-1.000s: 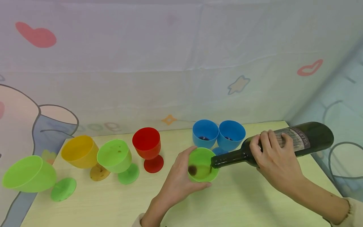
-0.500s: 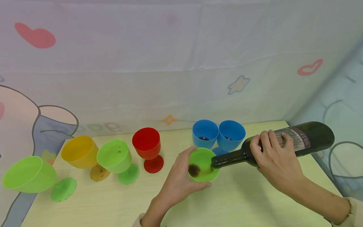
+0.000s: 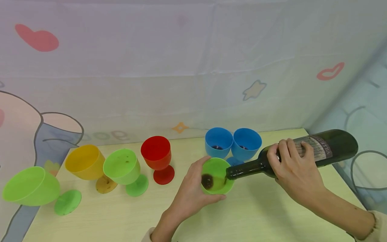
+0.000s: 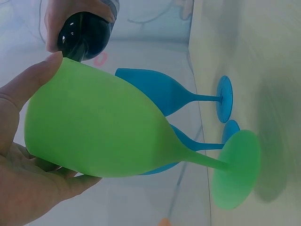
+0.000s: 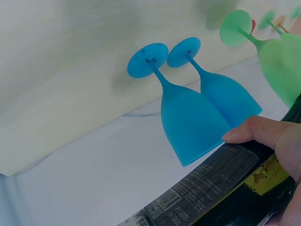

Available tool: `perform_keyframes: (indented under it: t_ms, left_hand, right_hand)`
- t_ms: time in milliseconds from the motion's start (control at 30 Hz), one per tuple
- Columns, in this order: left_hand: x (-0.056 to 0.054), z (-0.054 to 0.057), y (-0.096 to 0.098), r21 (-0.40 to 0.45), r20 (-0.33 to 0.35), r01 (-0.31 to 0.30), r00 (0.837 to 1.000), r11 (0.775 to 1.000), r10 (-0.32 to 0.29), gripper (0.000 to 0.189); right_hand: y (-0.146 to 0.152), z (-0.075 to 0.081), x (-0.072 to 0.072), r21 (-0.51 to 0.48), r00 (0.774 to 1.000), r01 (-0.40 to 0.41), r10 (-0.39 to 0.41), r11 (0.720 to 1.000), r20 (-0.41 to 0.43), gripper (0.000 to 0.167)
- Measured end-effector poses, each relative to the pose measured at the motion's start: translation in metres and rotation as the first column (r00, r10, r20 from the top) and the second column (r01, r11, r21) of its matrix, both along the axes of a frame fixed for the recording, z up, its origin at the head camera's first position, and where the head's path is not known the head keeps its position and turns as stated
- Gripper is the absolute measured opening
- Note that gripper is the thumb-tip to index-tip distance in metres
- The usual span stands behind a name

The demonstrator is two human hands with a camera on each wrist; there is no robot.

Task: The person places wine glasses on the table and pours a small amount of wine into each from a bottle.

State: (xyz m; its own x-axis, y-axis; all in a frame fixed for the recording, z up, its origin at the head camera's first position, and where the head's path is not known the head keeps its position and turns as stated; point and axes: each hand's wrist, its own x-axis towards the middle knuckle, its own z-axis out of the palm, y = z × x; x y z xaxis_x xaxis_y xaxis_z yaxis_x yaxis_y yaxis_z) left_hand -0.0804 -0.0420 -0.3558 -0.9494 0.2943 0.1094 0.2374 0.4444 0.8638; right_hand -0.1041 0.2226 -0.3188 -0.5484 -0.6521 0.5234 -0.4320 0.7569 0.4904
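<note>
My left hand [image 3: 189, 195] holds a light green goblet [image 3: 218, 166] by its bowl, thumb on one side and fingers on the other. In the left wrist view the goblet leans, with its foot [image 4: 237, 172] close to the table. My right hand [image 3: 297, 176] grips a dark wine bottle [image 3: 340, 144] around its body and tips it mouth-down to the left. The bottle's mouth is over the goblet's right rim, and a thin dark stream runs from it. Dark liquid [image 3: 207, 181] pools inside the bowl. Two blue goblets [image 3: 218, 137] stand just behind, each with some dark liquid inside.
Left of my hands stand a red goblet [image 3: 156, 153], another green goblet [image 3: 121, 168], a yellow goblet [image 3: 85, 163] and a further green goblet [image 3: 31, 186] near the left edge. The pale table [image 3: 121, 222] ends against a printed cloth [image 3: 151, 84].
The dark pool in the green goblet has grown a little. The bottle and the goblet have shifted very slightly to the right; both hands keep their hold.
</note>
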Motion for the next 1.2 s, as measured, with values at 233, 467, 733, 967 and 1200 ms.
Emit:
perform_keyframes:
  t_ms: [233, 467, 733, 967, 1200]
  left_hand:
    - [0.0004, -0.0003, -0.0001, 0.003, -0.005, 0.003, 1.0, 1.0, -0.003, 0.086]
    - [0.001, -0.0003, 0.0001, 0.001, -0.001, -0.002, 1.0, 1.0, 0.002, 0.086]
    - [0.0011, -0.0001, 0.0003, -0.005, 0.002, 0.004, 1.0, 1.0, -0.004, 0.087]
    - [0.0012, -0.0001, 0.0001, -0.012, -0.002, 0.001, 1.0, 1.0, -0.001, 0.087]
    - [0.0016, 0.0, 0.0, -0.012, 0.013, 0.001, 1.0, 1.0, 0.0, 0.087]
  right_hand:
    - [0.0002, -0.0007, -0.0005, -0.002, 1.0, 0.002, -0.002, 1.0, -0.015, 0.072]
    - [0.0009, -0.0019, -0.0005, 0.009, 1.0, 0.013, -0.013, 1.0, -0.008, 0.071]
    - [0.0011, -0.0022, -0.0004, 0.008, 1.0, 0.013, -0.014, 1.0, 0.007, 0.068]
    - [0.0004, -0.0019, -0.0005, 0.008, 1.0, 0.014, -0.015, 1.0, 0.01, 0.069]
    - [0.0005, -0.002, -0.0004, 0.01, 1.0, 0.013, -0.014, 1.0, 0.014, 0.069]
